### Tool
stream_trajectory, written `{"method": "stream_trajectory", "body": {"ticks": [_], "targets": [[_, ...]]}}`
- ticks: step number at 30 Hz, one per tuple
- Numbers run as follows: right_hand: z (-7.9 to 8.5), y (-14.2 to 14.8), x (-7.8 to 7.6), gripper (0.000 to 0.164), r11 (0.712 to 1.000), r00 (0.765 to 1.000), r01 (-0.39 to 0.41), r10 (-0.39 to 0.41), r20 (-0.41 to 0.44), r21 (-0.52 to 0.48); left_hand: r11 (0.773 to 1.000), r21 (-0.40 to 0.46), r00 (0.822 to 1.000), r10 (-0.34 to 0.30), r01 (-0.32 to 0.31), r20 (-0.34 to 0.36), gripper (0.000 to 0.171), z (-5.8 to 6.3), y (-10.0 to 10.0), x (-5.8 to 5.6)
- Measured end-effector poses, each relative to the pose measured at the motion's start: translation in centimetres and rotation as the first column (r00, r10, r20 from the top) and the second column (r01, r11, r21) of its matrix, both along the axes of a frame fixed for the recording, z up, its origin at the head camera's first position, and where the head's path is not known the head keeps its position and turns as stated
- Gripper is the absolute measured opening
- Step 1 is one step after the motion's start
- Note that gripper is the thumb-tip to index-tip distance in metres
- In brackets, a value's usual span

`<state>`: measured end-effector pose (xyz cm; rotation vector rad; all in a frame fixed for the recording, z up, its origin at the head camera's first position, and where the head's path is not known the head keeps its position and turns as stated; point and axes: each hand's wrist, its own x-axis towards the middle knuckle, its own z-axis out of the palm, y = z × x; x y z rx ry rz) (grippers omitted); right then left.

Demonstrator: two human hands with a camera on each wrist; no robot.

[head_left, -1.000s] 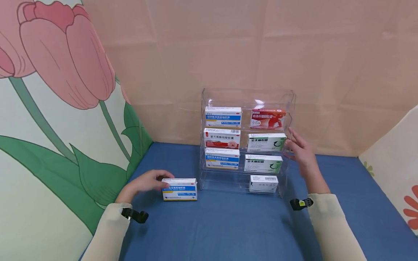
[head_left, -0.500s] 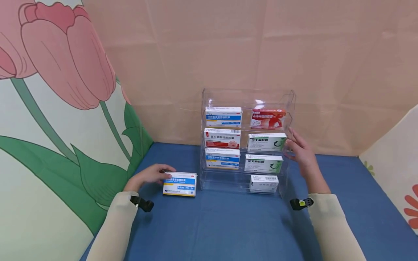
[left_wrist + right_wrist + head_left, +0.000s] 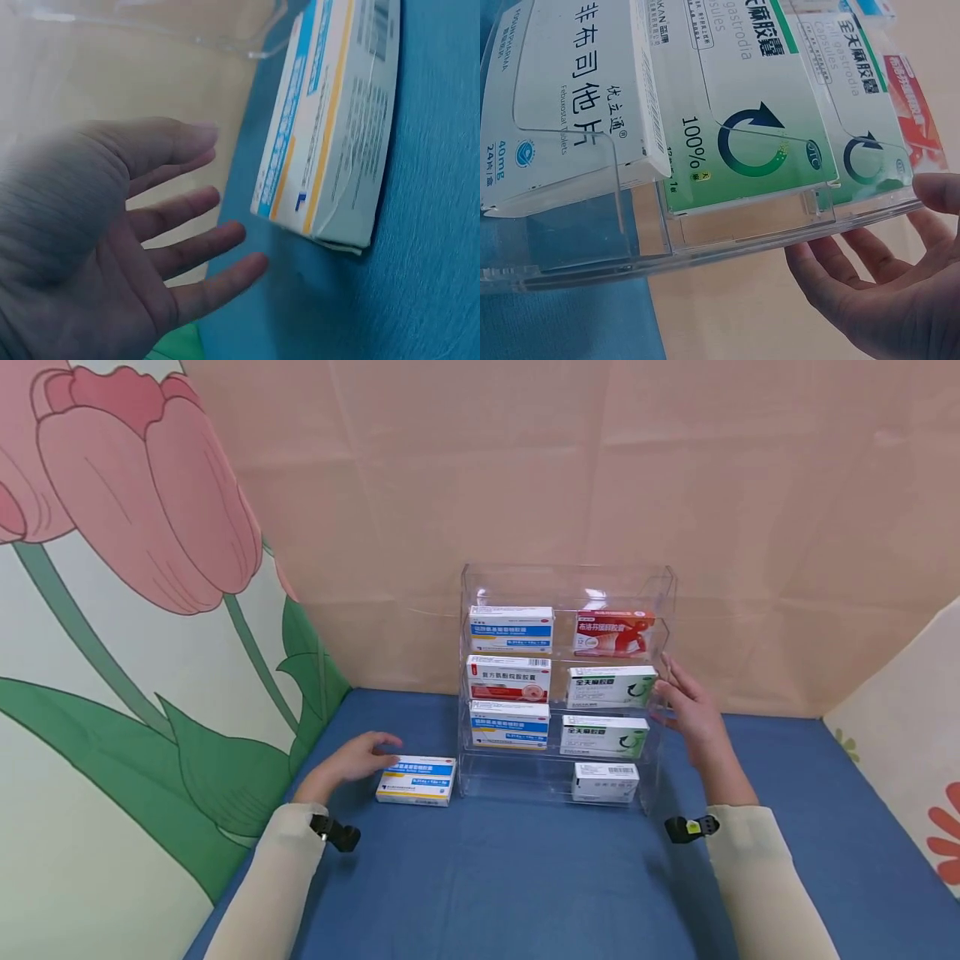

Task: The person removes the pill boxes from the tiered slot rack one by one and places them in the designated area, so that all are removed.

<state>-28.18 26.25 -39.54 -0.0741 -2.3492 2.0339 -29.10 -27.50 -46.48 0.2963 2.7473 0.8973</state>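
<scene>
A white, blue and yellow medicine box point(image 3: 416, 782) lies flat on the blue cloth, left of a clear acrylic display rack point(image 3: 495, 768). My left hand point(image 3: 358, 758) hovers at the box's left end. In the left wrist view the fingers point(image 3: 199, 296) are spread, with a gap between them and the medicine box point(image 3: 322, 127). At the rack's right side, my right hand point(image 3: 693, 714) holds the clear side edge. Its thumb point(image 3: 937, 191) and fingers lie on either side of that edge in the right wrist view.
Several medicine boxes stand on the rack's tiers, among them a red box point(image 3: 613, 633), green-and-white boxes point(image 3: 604, 737) and a small white box point(image 3: 604, 782) at bottom right. A beige cloth backdrop point(image 3: 525, 468) hangs behind; a tulip-print panel point(image 3: 150, 510) stands at left.
The medicine box has tipped back from standing on its edge to lying flat. My left hand has let go of it and moved slightly forward. The right hand stays put.
</scene>
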Motion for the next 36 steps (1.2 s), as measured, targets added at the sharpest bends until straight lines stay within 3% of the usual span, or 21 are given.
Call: {"method": "stream_trajectory", "body": {"ticks": [4,8,13,20,26,36], "targets": [[0.0,0.2,0.0,0.061,1.0,1.0,-0.013,0.013,-0.012,-0.004,0.999,-0.033,0.992,-0.035,0.032,-0.12,0.034,0.7,1.1,0.7],[-0.1,0.2,-0.1,0.062,1.0,1.0,-0.02,0.019,-0.022,-0.008,0.997,-0.029,0.98,-0.075,0.071,-0.186,0.032,2.1,2.6,1.9],[-0.2,0.0,0.2,0.063,1.0,0.999,-0.012,0.012,-0.029,0.008,0.997,-0.008,0.972,-0.077,0.077,-0.221,0.033,4.0,4.8,3.7],[-0.1,-0.2,0.4,0.063,1.0,0.999,-0.006,0.006,-0.034,0.019,0.986,0.121,0.974,-0.092,0.119,-0.208,0.037,5.9,7.7,5.9],[-0.4,-0.2,0.3,0.062,1.0,1.0,0.002,-0.001,-0.029,0.023,0.963,0.206,0.971,-0.131,0.172,-0.198,0.044,6.1,10.5,6.6],[-0.2,-0.2,0.2,0.062,1.0,0.999,0.002,-0.001,-0.033,0.027,0.933,0.274,0.959,-0.175,0.233,-0.222,0.052,4.5,15.2,5.9]]}}
